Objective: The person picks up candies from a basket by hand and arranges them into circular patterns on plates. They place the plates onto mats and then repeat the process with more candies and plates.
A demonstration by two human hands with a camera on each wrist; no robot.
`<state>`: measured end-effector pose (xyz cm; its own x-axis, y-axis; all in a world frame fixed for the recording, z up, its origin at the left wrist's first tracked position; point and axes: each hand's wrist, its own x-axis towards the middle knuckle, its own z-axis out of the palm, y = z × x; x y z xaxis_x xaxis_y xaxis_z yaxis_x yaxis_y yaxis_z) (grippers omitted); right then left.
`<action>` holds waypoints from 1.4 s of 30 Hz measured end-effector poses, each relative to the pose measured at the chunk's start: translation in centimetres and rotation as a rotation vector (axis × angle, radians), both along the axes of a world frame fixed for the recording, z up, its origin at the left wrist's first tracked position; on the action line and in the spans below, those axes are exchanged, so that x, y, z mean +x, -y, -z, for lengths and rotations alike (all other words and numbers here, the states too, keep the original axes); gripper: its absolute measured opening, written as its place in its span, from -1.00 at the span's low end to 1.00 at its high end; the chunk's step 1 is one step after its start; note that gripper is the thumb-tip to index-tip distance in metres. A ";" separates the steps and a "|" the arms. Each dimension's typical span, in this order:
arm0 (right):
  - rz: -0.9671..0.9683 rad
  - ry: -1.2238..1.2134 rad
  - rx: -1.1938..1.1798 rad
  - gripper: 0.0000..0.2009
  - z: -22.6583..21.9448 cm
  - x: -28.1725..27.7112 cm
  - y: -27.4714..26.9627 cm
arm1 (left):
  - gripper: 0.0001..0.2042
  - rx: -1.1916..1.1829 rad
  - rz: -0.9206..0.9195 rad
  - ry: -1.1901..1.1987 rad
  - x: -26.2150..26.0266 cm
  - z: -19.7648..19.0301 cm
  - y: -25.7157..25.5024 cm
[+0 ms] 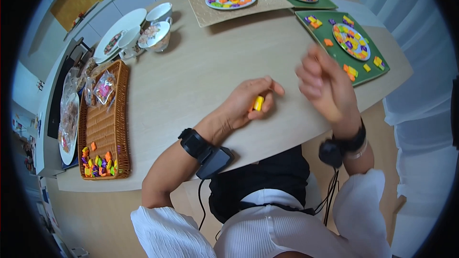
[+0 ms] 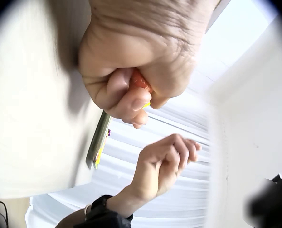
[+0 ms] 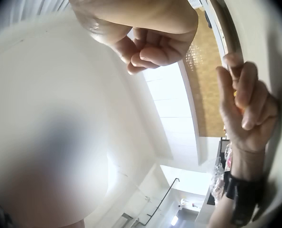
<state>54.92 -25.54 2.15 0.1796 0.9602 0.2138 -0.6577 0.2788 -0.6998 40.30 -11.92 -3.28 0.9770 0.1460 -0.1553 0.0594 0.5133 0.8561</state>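
My left hand [image 1: 251,99] is low over the middle of the table, its curled fingers holding small wrapped candies. A yellow candy [image 1: 258,103] shows at the fingers in the head view, an orange candy [image 2: 140,80] in the left wrist view. Raised beside the near green tray [image 1: 321,32], my right hand [image 1: 330,83] is blurred in the head view. Its fingers curl toward the thumb in the right wrist view, with nothing visible in them. On that tray stands a candy-covered white plate [image 1: 369,55], with loose candies [image 1: 313,21] around it.
A wicker basket [image 1: 124,114] at left holds several candies [image 1: 98,166] and clear-bagged sweets [image 1: 104,87]. White cups [image 1: 156,36] and an oval plate [image 1: 136,16] stand behind it. Along the far edge are a beige board [image 1: 201,9] and another green tray [image 1: 329,5], each bearing a candy-covered plate.
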 end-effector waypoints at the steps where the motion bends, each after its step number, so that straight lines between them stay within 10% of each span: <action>1: -0.053 -0.095 0.001 -0.81 -0.3 0.3 -1.8 | -0.57 -0.031 -0.013 0.010 0.0 -0.2 -0.2; 11: -0.099 -0.121 -0.241 -0.81 4.3 1.6 -12.0 | -0.61 -0.275 -0.130 0.060 -0.2 0.7 -1.8; 26: -0.429 -0.032 -0.238 -0.58 5.9 -2.4 -10.8 | -0.46 -0.618 -0.151 0.119 -2.0 1.7 -3.2; 42: -0.530 -0.137 -0.323 -0.59 6.9 -1.6 -11.0 | -0.48 -0.370 0.048 0.182 -1.0 1.5 -3.1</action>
<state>53.32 -14.53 -4.77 -0.3325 0.9385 -0.0931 -0.7382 -0.3204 -0.5936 39.34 -8.78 -4.80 0.9977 0.0663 -0.0127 -0.0447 0.7889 0.6129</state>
